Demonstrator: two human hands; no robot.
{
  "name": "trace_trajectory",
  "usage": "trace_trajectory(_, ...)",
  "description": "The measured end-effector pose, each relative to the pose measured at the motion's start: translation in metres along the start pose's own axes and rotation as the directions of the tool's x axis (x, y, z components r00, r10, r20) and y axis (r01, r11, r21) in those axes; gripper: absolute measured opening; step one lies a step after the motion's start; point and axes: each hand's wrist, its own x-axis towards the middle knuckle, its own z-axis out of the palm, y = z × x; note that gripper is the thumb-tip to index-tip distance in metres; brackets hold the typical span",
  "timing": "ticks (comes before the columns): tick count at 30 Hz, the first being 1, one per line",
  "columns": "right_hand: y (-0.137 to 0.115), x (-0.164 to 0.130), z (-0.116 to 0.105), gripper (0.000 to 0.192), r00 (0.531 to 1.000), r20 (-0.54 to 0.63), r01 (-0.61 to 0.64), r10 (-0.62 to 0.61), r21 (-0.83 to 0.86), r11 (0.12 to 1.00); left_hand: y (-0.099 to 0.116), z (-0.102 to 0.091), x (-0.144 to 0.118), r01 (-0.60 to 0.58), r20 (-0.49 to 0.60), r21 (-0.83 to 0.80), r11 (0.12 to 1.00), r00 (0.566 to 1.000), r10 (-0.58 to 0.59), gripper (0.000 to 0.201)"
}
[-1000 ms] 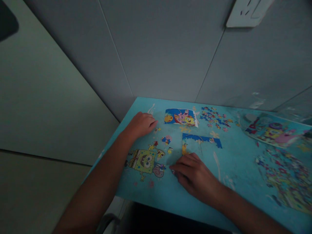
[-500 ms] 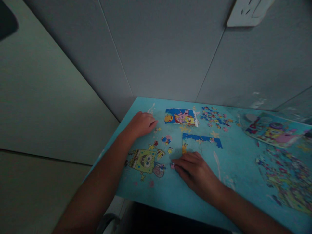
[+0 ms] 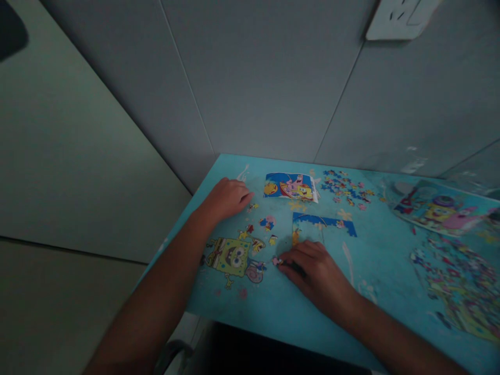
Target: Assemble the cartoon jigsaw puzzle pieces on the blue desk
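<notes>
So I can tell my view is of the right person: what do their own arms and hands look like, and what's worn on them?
The left hand and right hand are ungloved. The left forearm and right forearm show no sleeves, watch or bracelet. The picture is too dim to rule out small rings.

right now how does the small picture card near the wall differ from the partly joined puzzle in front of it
The picture card shows a filled scene, while the partly joined puzzle shows a top strip and part of its left side. The card lies apart from both hands; the puzzle's left side runs down to the right hand. Both have blue along the top and lie on the table.
</notes>
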Motion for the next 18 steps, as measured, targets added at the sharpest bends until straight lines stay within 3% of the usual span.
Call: trace_trajectory(18, -0.0012, 0.0010, -0.0009, 0.012, 1.000, -0.003, 0.021, -0.021, -0.046, 0.999, -0.0018, 0.0020, 0.0001, -0.016, 0.003, -0.005, 1.000, 1.000, 0.016, 0.040)
